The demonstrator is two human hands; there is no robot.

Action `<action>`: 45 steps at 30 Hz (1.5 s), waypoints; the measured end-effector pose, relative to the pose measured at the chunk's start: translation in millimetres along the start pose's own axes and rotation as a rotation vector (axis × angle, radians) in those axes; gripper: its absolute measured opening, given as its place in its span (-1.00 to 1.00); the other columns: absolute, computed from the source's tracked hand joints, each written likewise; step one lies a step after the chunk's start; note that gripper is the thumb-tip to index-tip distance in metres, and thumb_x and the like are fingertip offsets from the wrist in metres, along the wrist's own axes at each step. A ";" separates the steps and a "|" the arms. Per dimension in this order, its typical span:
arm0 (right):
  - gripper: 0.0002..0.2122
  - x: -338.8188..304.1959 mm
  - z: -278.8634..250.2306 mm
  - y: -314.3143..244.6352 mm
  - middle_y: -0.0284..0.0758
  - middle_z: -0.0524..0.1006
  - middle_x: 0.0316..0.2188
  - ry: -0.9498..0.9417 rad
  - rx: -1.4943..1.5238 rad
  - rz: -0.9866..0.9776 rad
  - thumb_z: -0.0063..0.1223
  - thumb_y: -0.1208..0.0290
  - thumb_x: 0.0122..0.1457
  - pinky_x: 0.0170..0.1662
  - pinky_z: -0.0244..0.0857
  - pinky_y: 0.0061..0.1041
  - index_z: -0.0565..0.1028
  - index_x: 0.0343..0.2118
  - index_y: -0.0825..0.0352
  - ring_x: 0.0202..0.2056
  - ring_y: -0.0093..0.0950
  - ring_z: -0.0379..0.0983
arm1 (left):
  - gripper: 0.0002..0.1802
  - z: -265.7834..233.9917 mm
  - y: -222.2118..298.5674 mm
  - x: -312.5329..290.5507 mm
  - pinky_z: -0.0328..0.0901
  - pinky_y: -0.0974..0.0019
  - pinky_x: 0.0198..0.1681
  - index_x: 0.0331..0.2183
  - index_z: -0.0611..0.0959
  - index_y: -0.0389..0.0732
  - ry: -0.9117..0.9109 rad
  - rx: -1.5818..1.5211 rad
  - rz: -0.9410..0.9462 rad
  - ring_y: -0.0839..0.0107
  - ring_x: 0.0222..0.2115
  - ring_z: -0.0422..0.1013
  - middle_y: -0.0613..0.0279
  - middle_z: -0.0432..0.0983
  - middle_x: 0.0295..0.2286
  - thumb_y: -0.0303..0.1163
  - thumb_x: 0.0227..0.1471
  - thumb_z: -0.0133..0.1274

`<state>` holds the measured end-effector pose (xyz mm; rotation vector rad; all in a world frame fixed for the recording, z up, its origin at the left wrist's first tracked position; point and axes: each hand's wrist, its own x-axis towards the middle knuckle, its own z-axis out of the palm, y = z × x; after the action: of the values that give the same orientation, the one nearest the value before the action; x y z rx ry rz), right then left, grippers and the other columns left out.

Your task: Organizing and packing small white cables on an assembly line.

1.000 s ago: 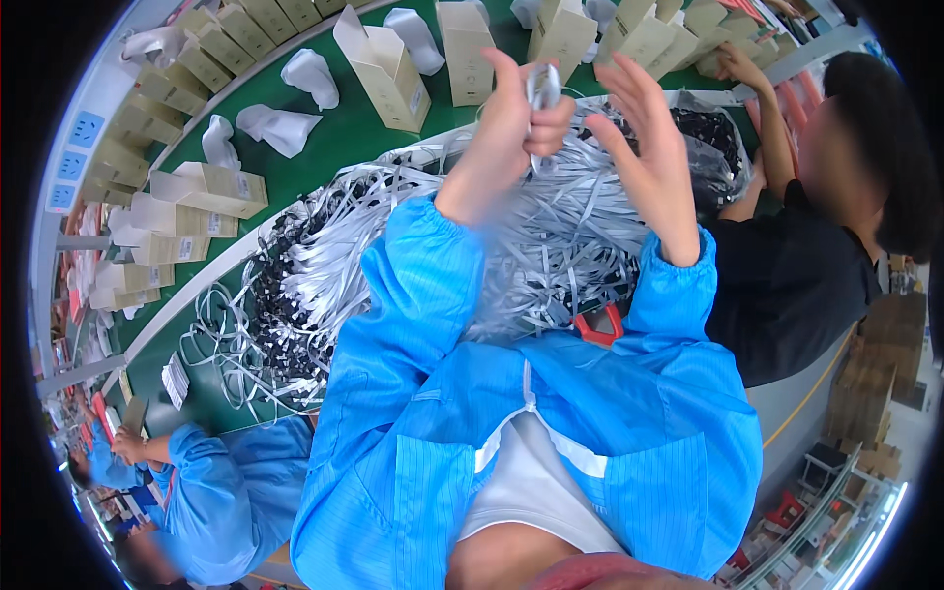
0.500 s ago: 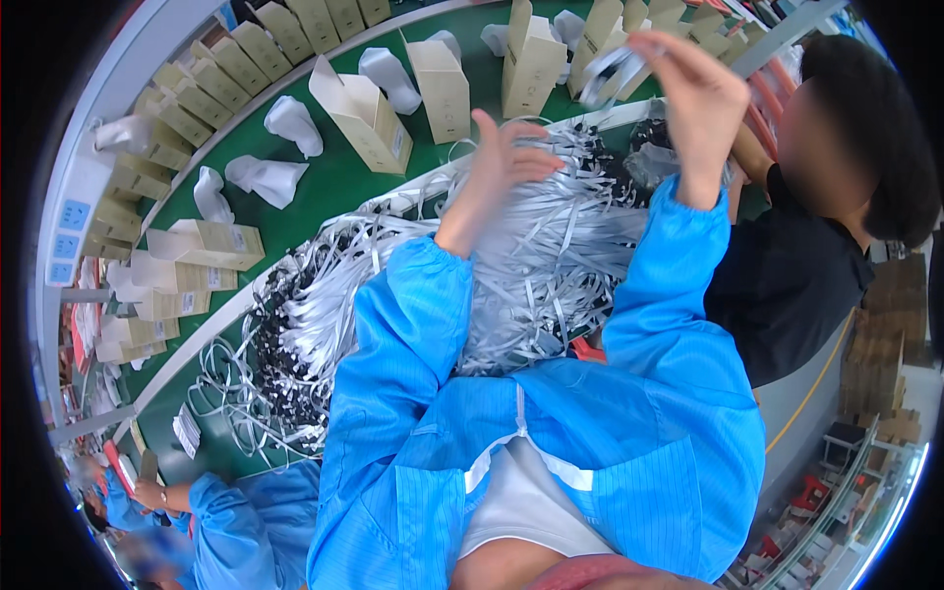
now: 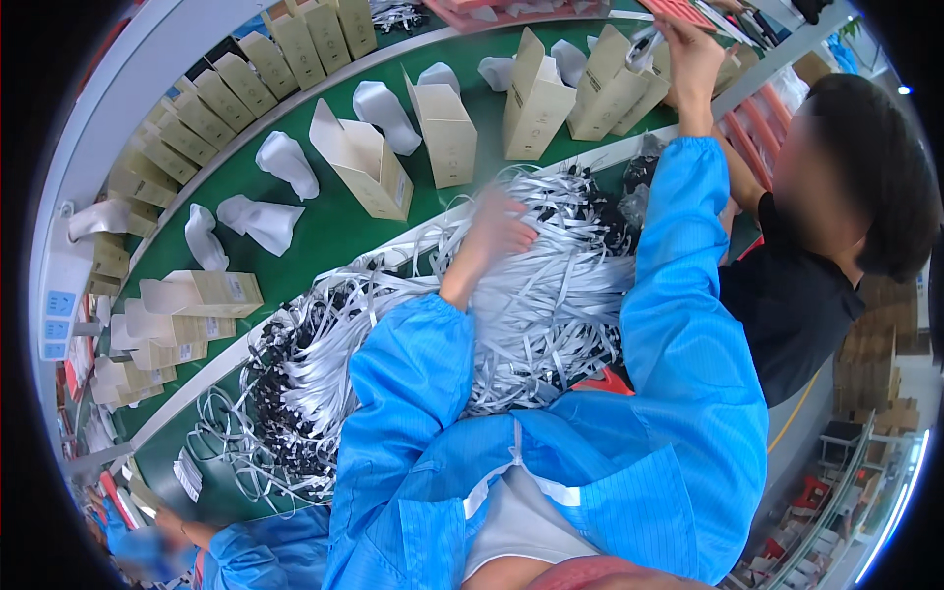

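My right hand (image 3: pixel 694 57) reaches to the far right, its fingers closed on a small folded white strap (image 3: pixel 644 47) at the open top of a beige cardboard box (image 3: pixel 596 93). My left hand (image 3: pixel 489 241) is over the big pile of flat white straps (image 3: pixel 551 285) with black ends. Motion smears its fingers, so their grip does not show. More open beige boxes, such as one (image 3: pixel 366 172) in front of my left hand, stand along the green bench (image 3: pixel 324 231). White wrapped pieces (image 3: pixel 287 163) lie between and beside them.
A person in black (image 3: pixel 801 285) is close on my right. Another person in blue sleeves (image 3: pixel 270 551) works at the lower left. Several closed-in rows of beige boxes (image 3: pixel 246 84) line the far side. A power strip (image 3: pixel 57 324) is on the left frame post.
My right hand has moved farther away, carrying the folded strap to the box. My left hand has dropped nearer over the strap pile, its spread fingers now blurred.
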<state>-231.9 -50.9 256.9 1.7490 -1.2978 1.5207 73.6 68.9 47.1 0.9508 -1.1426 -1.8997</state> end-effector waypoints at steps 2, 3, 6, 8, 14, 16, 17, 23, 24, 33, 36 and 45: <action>-0.85 -10.5 13.6 18.3 -0.17 0.66 -0.35 -0.072 -0.029 -0.031 0.19 0.53 0.14 -0.22 0.43 -0.51 0.64 -0.23 0.37 -0.32 -0.48 0.62 | -0.11 -0.8 1.0 2.2 0.43 0.32 -0.18 -0.03 0.45 -0.26 0.003 -0.008 -0.019 0.33 -0.35 0.52 -0.04 0.57 -0.36 0.39 0.22 -0.53; -0.83 -15.0 20.6 28.3 -0.15 0.65 -0.33 -0.142 -0.057 -0.062 0.20 0.51 0.14 -0.21 0.44 -0.50 0.63 -0.20 0.34 -0.32 -0.47 0.63 | -0.11 -0.6 2.4 2.7 0.43 0.32 -0.18 -0.03 0.45 -0.26 0.008 -0.008 -0.024 0.33 -0.35 0.52 -0.04 0.57 -0.36 0.39 0.22 -0.53; -0.78 -28.9 42.2 57.5 -0.12 0.65 -0.30 -0.331 -0.024 -0.047 0.20 0.47 0.14 -0.21 0.44 -0.48 0.61 -0.14 0.31 -0.31 -0.43 0.63 | -0.12 -2.5 1.7 4.3 0.43 0.31 -0.18 -0.03 0.45 -0.25 0.022 -0.013 -0.044 0.33 -0.35 0.52 -0.04 0.57 -0.36 0.39 0.22 -0.52; -0.74 -34.1 48.2 67.2 -0.13 0.65 -0.28 -0.548 0.097 0.045 0.18 0.46 0.16 -0.21 0.44 -0.48 0.59 -0.08 0.30 -0.30 -0.39 0.64 | -0.12 -4.2 1.2 7.6 0.43 0.32 -0.18 -0.03 0.45 -0.24 0.017 -0.008 -0.038 0.34 -0.35 0.52 -0.03 0.57 -0.37 0.39 0.22 -0.52; -0.71 -36.9 29.6 45.4 -0.06 0.62 -0.31 -0.353 0.096 0.004 0.15 0.49 0.15 -0.17 0.44 -0.34 0.55 -0.04 0.34 -0.27 -0.18 0.60 | -0.12 -13.1 -5.5 9.4 0.44 0.32 -0.19 -0.03 0.46 -0.22 0.039 -0.013 -0.027 0.34 -0.36 0.52 -0.03 0.58 -0.38 0.41 0.20 -0.50; -0.73 -41.9 23.3 37.7 -0.04 0.62 -0.31 -0.105 0.300 0.237 0.15 0.51 0.14 -0.13 0.43 -0.32 0.56 -0.07 0.34 -0.24 -0.13 0.58 | -0.12 -16.9 -9.5 10.8 0.44 0.32 -0.20 -0.03 0.46 -0.22 0.053 0.003 -0.016 0.34 -0.37 0.52 -0.03 0.58 -0.38 0.41 0.20 -0.50; -0.73 -46.9 21.3 44.8 -0.04 0.62 -0.31 -0.098 0.292 0.241 0.15 0.51 0.14 -0.13 0.43 -0.32 0.56 -0.07 0.34 -0.24 -0.13 0.58 | -0.12 -15.0 -9.3 13.8 0.44 0.33 -0.21 -0.03 0.46 -0.22 0.048 0.015 -0.012 0.34 -0.37 0.52 -0.03 0.58 -0.38 0.42 0.20 -0.49; -0.83 -114.4 37.0 80.4 -0.07 0.62 -0.24 0.010 -0.232 0.278 0.10 0.59 0.15 -0.12 0.44 -0.36 0.57 -0.19 0.35 -0.21 -0.18 0.59 | -0.12 -11.7 -11.7 17.2 0.44 0.34 -0.22 -0.03 0.46 -0.22 0.041 0.044 -0.025 0.33 -0.38 0.53 -0.03 0.59 -0.37 0.42 0.20 -0.49; -0.85 -121.6 39.4 81.5 -0.09 0.62 -0.20 -0.043 -0.191 0.406 0.08 0.60 0.15 -0.09 0.44 -0.32 0.57 -0.22 0.35 -0.19 -0.14 0.58 | -0.12 -12.8 -13.8 16.7 0.44 0.34 -0.22 -0.03 0.46 -0.22 0.044 0.035 -0.023 0.33 -0.38 0.53 -0.03 0.59 -0.37 0.42 0.20 -0.49; -0.86 -147.8 45.4 78.7 -0.11 0.63 -0.25 0.413 -0.140 0.105 0.15 0.64 0.11 -0.17 0.47 -0.39 0.60 -0.27 0.33 -0.22 -0.25 0.61 | -0.07 -14.1 -17.8 17.5 0.45 0.35 -0.33 -0.05 0.44 -0.31 0.079 0.080 0.021 0.32 -0.40 0.56 -0.04 0.61 -0.39 0.41 0.20 -0.52; -0.83 -153.0 46.4 84.3 -0.08 0.62 -0.29 0.411 -0.144 0.098 0.17 0.58 0.11 -0.19 0.47 -0.35 0.60 -0.22 0.28 -0.24 -0.22 0.61 | -0.16 -11.4 -13.1 12.9 0.44 0.36 -0.33 -0.06 0.47 -0.27 0.098 0.054 0.000 0.36 -0.43 0.53 -0.02 0.60 -0.38 0.34 0.25 -0.47; -0.76 -135.2 39.1 116.8 -0.06 0.61 -0.40 0.025 -0.418 0.258 0.26 0.40 0.09 -0.29 0.44 -0.30 0.60 -0.14 0.23 -0.34 -0.16 0.60 | -0.62 20.6 9.9 1.4 0.39 0.09 -0.45 -0.26 0.61 -0.20 0.583 1.011 0.468 -0.05 -0.48 0.55 -0.04 0.60 -0.52 -0.07 0.20 -0.05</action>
<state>-305.9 -88.4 94.0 1.3349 -1.7345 1.2730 57.2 72.3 62.8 1.4453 -1.7460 -0.5254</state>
